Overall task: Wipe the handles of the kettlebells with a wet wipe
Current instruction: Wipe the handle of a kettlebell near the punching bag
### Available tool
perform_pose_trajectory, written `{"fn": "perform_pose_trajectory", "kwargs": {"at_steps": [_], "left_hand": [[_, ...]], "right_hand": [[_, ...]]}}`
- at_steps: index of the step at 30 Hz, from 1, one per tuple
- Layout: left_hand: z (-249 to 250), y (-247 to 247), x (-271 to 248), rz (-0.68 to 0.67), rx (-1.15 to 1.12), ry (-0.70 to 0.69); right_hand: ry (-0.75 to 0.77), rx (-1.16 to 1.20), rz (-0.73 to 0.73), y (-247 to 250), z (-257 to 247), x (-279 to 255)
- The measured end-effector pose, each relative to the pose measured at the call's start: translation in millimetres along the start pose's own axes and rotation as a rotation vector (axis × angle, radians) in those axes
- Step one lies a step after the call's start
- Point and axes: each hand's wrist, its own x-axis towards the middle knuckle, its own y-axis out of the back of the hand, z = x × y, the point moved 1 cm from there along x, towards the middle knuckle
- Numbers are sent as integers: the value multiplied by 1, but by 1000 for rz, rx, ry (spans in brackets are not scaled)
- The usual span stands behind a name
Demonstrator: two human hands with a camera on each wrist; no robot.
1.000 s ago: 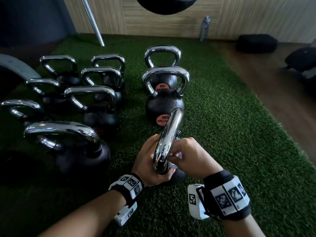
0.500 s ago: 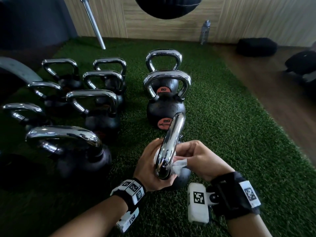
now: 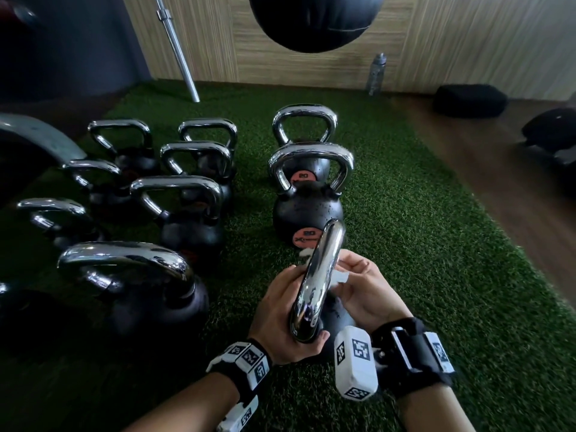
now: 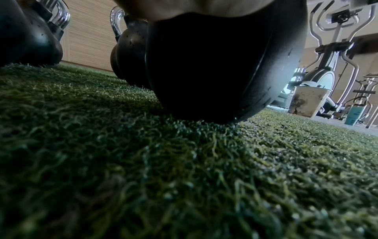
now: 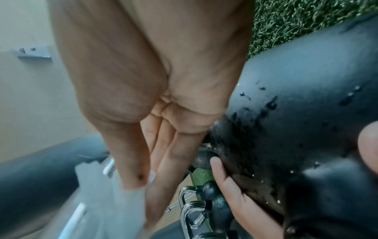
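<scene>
Head view: at lower centre, a chrome kettlebell handle (image 3: 321, 275) is gripped by the left hand (image 3: 280, 316) while a wet wipe (image 3: 338, 277) is pinched against it by the right hand (image 3: 364, 294); full-length, wrapped strokes are advised.

nearest kettlebell (image 3: 314, 285) on turf (image 3: 420, 244) — left hand (image 3: 280, 319) left of its handle, right hand (image 3: 367, 294) right, wipe (image 3: 338, 277) between | two kettlebells (image 3: 307, 194) behind | cluster (image 3: 174, 194) left | bottle (image 3: 376, 73) by far wall — bar (image 3: 177, 48) leaning left
</scene>
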Motion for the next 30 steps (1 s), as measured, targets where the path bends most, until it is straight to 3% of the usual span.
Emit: {"fn": "perform_pose_trajectory", "kwargs": {"at_steps": [5,11,16,20,25,30], "left_hand": [[1,1,0,7,-17,-15],[3,2,0,25,-27,15],[2,1,2,-2,-85,71],[4,2,2,-3,-96,98],[5,2,2,5,-122,88],[11,12,4,-167,-132,206]], "right_hand": [[171,-47,160,-3,-4,-2],[450,-518,513,-17,-10,0],[455,-878,815,-24,-12,8],[360,-1025,861,-26,-16,10],[361,-1084,861,-31,-17,11],[288,-1326,815,-31,-10,16]]}}
